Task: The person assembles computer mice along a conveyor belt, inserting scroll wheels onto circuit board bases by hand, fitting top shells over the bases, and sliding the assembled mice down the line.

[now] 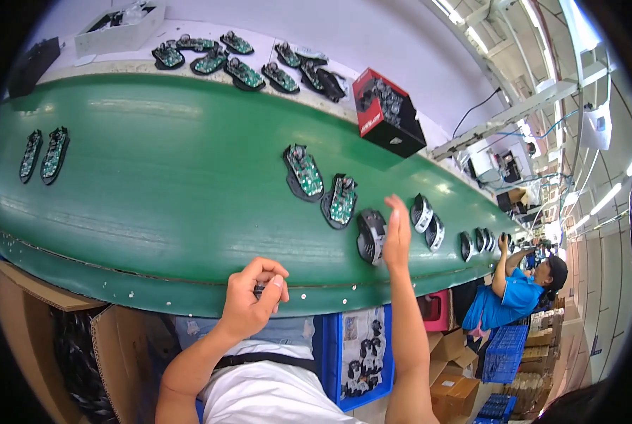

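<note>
My left hand point(254, 297) is closed over the belt's near edge, its fingers curled around a small dark part point(259, 290) mostly hidden by them. My right hand point(396, 237) reaches over the green belt with its fingers stretched out. Just left of it lies a black and grey computer mouse point(370, 237); whether they touch I cannot tell. Further left are two open mouse bases with green circuit boards, one nearer point(342, 201) and one farther point(304, 174). Right of my right hand sit two assembled mice, one farther point(421, 213) and one nearer point(435, 232).
Along the far ledge lie several mouse bases point(244, 73) and a red and black box point(389, 112) of dark parts. More bases point(54, 155) are at the belt's left. A blue bin point(387, 367) stands below. A co-worker in blue point(503, 307) works at the right.
</note>
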### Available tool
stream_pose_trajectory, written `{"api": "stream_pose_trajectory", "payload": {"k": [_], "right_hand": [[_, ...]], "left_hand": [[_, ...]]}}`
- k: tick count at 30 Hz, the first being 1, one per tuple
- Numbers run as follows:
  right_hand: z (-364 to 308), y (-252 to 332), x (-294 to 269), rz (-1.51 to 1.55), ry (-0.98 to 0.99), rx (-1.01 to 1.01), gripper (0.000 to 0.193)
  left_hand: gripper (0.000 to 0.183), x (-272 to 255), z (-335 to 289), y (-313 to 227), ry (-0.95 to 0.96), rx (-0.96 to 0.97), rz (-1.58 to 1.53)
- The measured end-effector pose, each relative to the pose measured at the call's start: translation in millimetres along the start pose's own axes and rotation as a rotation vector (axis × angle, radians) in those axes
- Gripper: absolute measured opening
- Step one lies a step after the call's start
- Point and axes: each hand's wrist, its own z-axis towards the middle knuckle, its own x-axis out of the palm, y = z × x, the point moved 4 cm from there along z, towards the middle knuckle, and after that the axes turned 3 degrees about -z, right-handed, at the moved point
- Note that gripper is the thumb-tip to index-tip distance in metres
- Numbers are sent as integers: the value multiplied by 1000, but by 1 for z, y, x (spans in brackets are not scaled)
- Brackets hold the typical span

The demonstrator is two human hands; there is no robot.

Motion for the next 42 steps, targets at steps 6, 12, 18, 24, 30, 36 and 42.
{"api": "stream_pose_trajectory", "payload": {"k": [6, 12, 18, 24, 30, 36, 42], "right_hand": [[17, 22, 12, -145, 50, -72, 30], [42, -29, -32, -146, -213, 37, 25], [56, -143, -62, -641, -65, 169, 52], [62, -135, -68, -249, -197, 242, 40], [67, 46, 7, 445, 8, 260, 38], [49, 81, 47, -460, -93, -26, 37], [39, 82, 62, -555, -52, -46, 41]], "left_hand": [[12, -1, 2, -6, -53, 14, -27], [10, -7, 2, 0, -26, -22, 16], [8, -7, -1, -5, 11, -5, 67], [9, -2, 2, -3, 32, -13, 42], [10, -9, -1, -4, 13, -2, 62], [10, -6, 1, -6, 19, -13, 53], [10, -7, 0, -6, 46, -9, 45]]}}
